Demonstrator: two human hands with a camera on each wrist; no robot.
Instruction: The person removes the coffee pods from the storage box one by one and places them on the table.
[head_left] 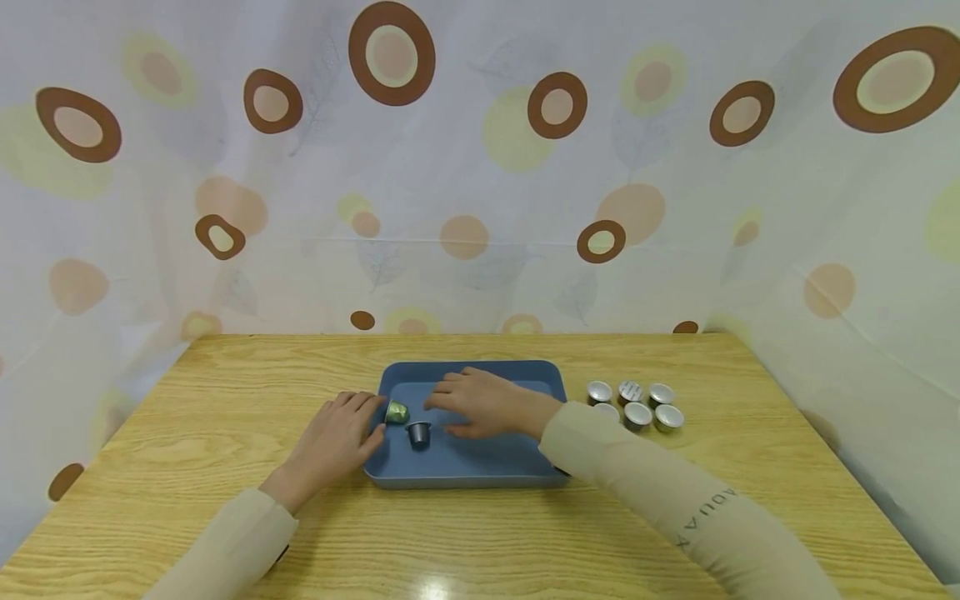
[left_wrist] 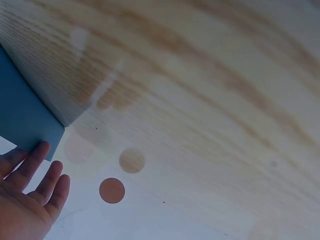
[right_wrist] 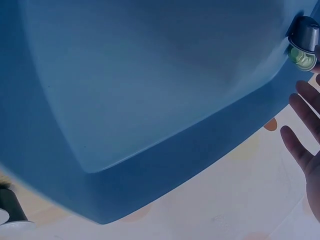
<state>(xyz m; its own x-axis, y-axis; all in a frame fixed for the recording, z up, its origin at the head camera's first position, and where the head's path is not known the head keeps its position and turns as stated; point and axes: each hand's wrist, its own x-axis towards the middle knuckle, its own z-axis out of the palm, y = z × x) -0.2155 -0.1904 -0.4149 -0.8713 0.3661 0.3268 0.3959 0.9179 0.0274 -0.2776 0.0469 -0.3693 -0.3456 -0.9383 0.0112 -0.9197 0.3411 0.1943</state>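
A blue tray lies on the wooden table with two coffee capsules near its left end. The green capsule lies tipped by the left wall; the dark capsule stands upside down just in front of it. At the tray's left rim rests my left hand, fingertips touching the edge beside the green capsule. My right hand hovers over the tray, right of both capsules, fingers loosely spread and holding nothing. In the right wrist view, the dark capsule partly covers the green one.
Several capsules with pale lids stand grouped on the table, right of the tray; my right sleeve partly covers one. Behind the table hangs a patterned cloth, which also runs down both sides.
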